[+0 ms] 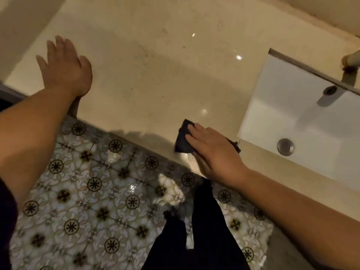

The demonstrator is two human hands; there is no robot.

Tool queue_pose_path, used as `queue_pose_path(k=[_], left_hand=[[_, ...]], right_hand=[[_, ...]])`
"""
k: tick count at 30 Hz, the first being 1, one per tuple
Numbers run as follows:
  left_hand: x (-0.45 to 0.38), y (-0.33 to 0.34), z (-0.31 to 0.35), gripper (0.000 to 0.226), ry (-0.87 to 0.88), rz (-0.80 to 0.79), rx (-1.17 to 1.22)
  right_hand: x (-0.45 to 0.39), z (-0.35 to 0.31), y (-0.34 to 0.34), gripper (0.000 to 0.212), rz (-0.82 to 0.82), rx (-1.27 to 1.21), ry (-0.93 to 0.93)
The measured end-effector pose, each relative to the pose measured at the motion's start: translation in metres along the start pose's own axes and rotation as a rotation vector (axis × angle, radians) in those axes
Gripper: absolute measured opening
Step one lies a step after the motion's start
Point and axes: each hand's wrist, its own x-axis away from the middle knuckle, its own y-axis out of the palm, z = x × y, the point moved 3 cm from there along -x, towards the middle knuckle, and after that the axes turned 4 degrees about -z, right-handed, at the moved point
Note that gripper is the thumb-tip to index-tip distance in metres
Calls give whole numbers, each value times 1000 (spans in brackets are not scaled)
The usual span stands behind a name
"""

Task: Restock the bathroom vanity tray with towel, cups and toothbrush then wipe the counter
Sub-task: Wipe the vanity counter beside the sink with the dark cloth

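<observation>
A beige stone counter (pixel 155 61) fills the upper part of the head view. My right hand (pixel 212 152) lies flat on a dark cloth (pixel 182 140) and presses it onto the counter close to the front edge, just left of the sink. My left hand (pixel 65 65) rests palm down on the counter's left end, fingers spread, with nothing in it. No tray, towel, cups or toothbrush appear in view.
A white rectangular sink (pixel 303 117) with a metal drain (pixel 285 147) is set into the counter at the right; a faucet (pixel 350 63) stands at its far edge. Patterned floor tiles (pixel 97 191) and my dark trouser legs (pixel 204 230) lie below the counter edge.
</observation>
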Motion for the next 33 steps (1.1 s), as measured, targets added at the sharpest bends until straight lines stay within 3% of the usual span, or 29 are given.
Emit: queue_pose_path(k=[3,6,8,11,14,15,17,21,25,29,33], left_hand=[[0,1,-1,68,2,-6,-14],[-1,2,-1,68,14,-3,-25],[-2,3,-2,68,5,-2,-32],[-2,5,-4,69,0,-11,-33],[-3,4,-3,70,-3,-15,-6],[-2,4,-3,70,-4,-15,-1],[0,3,-2,70,-4,-11,4],[3,0,1,67,-2,-3,10],[3,-1,0,66,-2,14,0],[4,-2,2,67,2,37,11],[2,-1,2,67,-18,56,22]], right_hand=[[7,-34,17,46,23,-81,85],[9,-60,26,66,-61,-235,161],[6,-72,26,64,-26,-407,165],[-2,-82,19,40,48,-894,384],[-11,-85,20,43,-17,-1893,738],[-14,-81,17,47,-7,-2113,834],[-24,-61,2,48,85,-2241,920],[-67,23,-64,44,420,-1964,796],[-127,117,-141,34,637,-1249,712],[-172,202,-161,41,546,-521,802],[-221,256,-138,46,300,-47,604]])
